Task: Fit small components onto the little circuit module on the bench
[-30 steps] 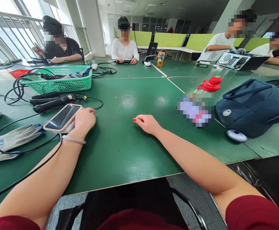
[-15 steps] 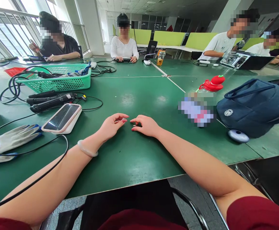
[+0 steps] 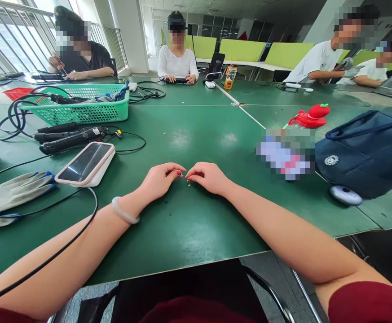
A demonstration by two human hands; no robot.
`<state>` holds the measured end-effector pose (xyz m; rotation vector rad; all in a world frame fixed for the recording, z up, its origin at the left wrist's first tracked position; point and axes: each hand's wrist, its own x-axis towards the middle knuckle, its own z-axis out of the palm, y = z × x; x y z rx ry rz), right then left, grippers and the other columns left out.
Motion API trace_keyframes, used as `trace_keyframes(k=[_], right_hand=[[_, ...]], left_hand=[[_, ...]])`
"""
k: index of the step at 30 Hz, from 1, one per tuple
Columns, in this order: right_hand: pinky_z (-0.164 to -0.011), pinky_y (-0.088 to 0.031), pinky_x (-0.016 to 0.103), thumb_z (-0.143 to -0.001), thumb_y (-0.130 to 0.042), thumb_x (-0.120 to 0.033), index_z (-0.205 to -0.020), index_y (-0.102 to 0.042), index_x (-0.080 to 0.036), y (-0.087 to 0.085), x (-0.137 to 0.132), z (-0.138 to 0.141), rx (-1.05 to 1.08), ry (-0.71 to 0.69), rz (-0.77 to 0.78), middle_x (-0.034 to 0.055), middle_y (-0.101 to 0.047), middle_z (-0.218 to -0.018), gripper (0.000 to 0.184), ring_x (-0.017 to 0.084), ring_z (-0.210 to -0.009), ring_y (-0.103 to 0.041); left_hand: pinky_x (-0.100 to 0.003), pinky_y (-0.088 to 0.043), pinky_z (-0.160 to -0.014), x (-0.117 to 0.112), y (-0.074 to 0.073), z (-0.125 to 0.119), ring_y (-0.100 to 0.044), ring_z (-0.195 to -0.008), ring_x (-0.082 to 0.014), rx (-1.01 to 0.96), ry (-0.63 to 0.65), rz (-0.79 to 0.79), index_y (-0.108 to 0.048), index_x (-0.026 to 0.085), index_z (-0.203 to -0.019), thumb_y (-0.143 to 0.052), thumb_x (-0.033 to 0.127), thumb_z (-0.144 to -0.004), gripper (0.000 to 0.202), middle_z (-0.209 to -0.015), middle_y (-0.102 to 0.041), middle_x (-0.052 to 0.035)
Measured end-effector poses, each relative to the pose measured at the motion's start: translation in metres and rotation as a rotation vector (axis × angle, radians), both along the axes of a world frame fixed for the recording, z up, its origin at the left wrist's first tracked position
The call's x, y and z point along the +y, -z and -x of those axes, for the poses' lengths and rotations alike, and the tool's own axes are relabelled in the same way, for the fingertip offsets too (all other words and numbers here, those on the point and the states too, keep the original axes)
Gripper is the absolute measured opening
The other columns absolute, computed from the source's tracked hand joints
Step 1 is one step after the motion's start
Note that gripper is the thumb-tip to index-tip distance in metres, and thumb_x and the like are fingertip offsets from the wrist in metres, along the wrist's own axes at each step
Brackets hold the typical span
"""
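Note:
My left hand (image 3: 160, 180) and my right hand (image 3: 209, 178) almost meet above the green table (image 3: 169, 242). The thumb and fingers of the left hand are pinched together, and whatever lies between them is too small to name. A tiny shiny metal piece (image 3: 188, 182) hangs below the pinched fingertips of my right hand. Its exact kind cannot be made out. On my left wrist is a pale bangle (image 3: 124, 211).
Left of me lie a phone (image 3: 85, 162) on a white box, work gloves (image 3: 17, 193), black handheld tools (image 3: 71, 139) and a green basket (image 3: 81, 110). A cable (image 3: 47, 255) crosses my left forearm. At right stand a red-capped bottle (image 3: 308, 117) and a navy bag (image 3: 364, 157). Several people sit around.
My left thumb and fingers have closed into a tighter pinch. The right fingertips have come together, and the small metal piece now shows below them. The view has shifted slightly.

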<state>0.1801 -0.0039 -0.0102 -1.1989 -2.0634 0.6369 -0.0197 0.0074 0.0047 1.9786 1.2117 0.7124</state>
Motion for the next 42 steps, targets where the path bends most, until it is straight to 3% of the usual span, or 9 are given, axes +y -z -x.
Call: trace_keyframes(k=[8, 16, 21, 31, 36, 39, 42], right_hand=[[-0.068, -0.046, 0.026, -0.084, -0.050, -0.011, -0.089, -0.072, -0.020, 0.000, 0.005, -0.011, 0.005, 0.016, 0.046, 0.0006, -0.066, -0.077, 0.025, 0.011, -0.068, -0.059], [-0.065, -0.040, 0.025, -0.075, -0.071, -0.027, -0.089, -0.072, -0.019, -0.002, 0.001, -0.013, -0.173, 0.040, -0.002, 0.0000, -0.060, -0.076, 0.016, 0.011, -0.065, -0.051], [-0.065, -0.038, 0.025, -0.077, -0.068, -0.020, -0.079, -0.071, -0.019, -0.001, 0.000, -0.009, -0.203, 0.035, -0.018, -0.0008, -0.059, -0.072, 0.004, 0.010, -0.065, -0.049], [-0.066, -0.037, 0.024, -0.082, -0.059, -0.016, -0.071, -0.066, -0.018, -0.007, -0.004, -0.007, -0.133, 0.009, 0.033, -0.0009, -0.064, -0.074, 0.013, 0.010, -0.067, -0.052], [-0.063, -0.039, 0.024, -0.083, -0.056, -0.021, -0.076, -0.064, -0.019, -0.008, -0.006, -0.008, -0.016, 0.066, 0.055, -0.0013, -0.064, -0.071, 0.011, 0.011, -0.063, -0.053], [-0.069, -0.044, 0.026, -0.083, -0.056, -0.023, -0.085, -0.064, -0.020, -0.008, -0.007, -0.007, 0.081, 0.052, 0.058, -0.0007, -0.067, -0.077, 0.008, 0.013, -0.068, -0.057], [-0.075, -0.047, 0.029, -0.082, -0.056, -0.021, -0.098, -0.060, -0.022, -0.007, -0.009, -0.005, 0.159, 0.024, 0.083, -0.0017, -0.068, -0.079, 0.016, 0.013, -0.073, -0.061]], left_hand=[[-0.032, -0.051, -0.076, 0.008, 0.013, 0.000, -0.063, -0.076, -0.0152, -0.099, 0.031, 0.061, -0.064, 0.022, -0.108, -0.052, 0.032, -0.081, 0.031, -0.096, -0.070, -0.0048], [-0.035, -0.052, -0.083, 0.009, 0.014, -0.001, -0.066, -0.080, -0.0159, -0.138, 0.016, 0.092, -0.063, 0.021, -0.108, -0.055, 0.026, -0.078, 0.031, -0.096, -0.069, -0.0055], [-0.034, -0.052, -0.086, 0.007, 0.011, -0.002, -0.068, -0.083, -0.0164, -0.147, 0.002, 0.118, -0.063, 0.019, -0.108, -0.056, 0.019, -0.075, 0.035, -0.097, -0.069, -0.0059], [-0.033, -0.052, -0.085, 0.004, 0.005, -0.004, -0.068, -0.085, -0.0170, -0.057, 0.010, 0.062, -0.064, 0.022, -0.110, -0.057, 0.021, -0.076, 0.034, -0.094, -0.070, -0.0036], [-0.030, -0.051, -0.081, 0.005, 0.006, -0.003, -0.065, -0.079, -0.0149, -0.002, 0.026, -0.009, -0.066, 0.024, -0.109, -0.061, 0.028, -0.077, 0.032, -0.087, -0.069, -0.0006], [-0.029, -0.050, -0.076, 0.003, 0.003, -0.002, -0.063, -0.075, -0.0145, 0.065, 0.059, -0.069, -0.066, 0.027, -0.109, -0.060, 0.031, -0.078, 0.032, -0.083, -0.069, 0.0012], [-0.028, -0.048, -0.071, 0.001, 0.000, -0.003, -0.061, -0.072, -0.0145, 0.116, 0.086, -0.112, -0.065, 0.027, -0.111, -0.059, 0.034, -0.079, 0.033, -0.083, -0.070, 0.0017]])
